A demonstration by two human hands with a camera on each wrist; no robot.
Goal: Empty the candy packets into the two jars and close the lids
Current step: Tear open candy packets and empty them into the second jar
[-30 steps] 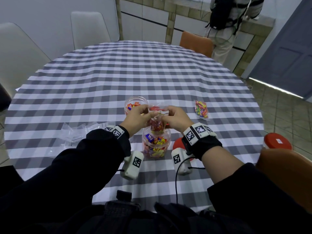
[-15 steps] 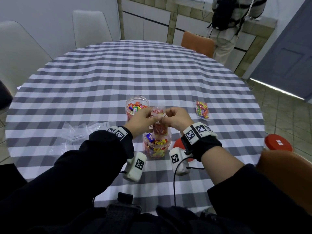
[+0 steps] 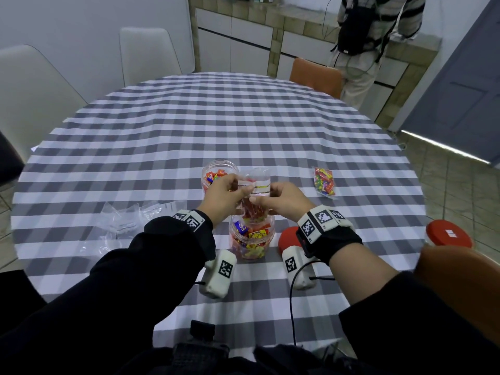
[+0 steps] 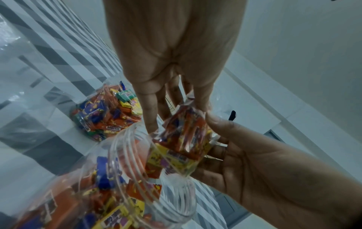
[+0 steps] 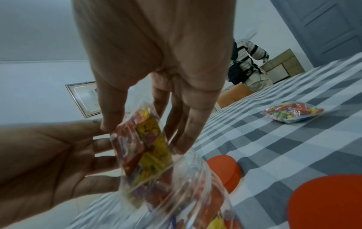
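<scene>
Both hands hold one clear candy packet (image 3: 254, 189) right over the near jar (image 3: 251, 240), which holds many wrapped candies. My left hand (image 3: 238, 190) pinches the packet's left side and my right hand (image 3: 261, 201) pinches its right side. In the left wrist view the packet (image 4: 184, 136) hangs at the jar's rim (image 4: 125, 155), with its candies bunched in the lower part. The far jar (image 3: 217, 175) stands open behind the left hand, partly filled. Another full packet (image 3: 323, 181) lies to the right. Two red lids (image 3: 286, 238) (image 3: 449, 234) lie on the table.
Several empty clear packets (image 3: 127, 221) lie crumpled to the left on the checked tablecloth (image 3: 243, 117). Chairs stand around the round table, an orange one (image 3: 460, 288) at my right. Another person (image 3: 362, 44) stands at the counter beyond the table.
Both hands have lifted the packet slightly over the near jar. Its clear upper end now stands above the fingers.
</scene>
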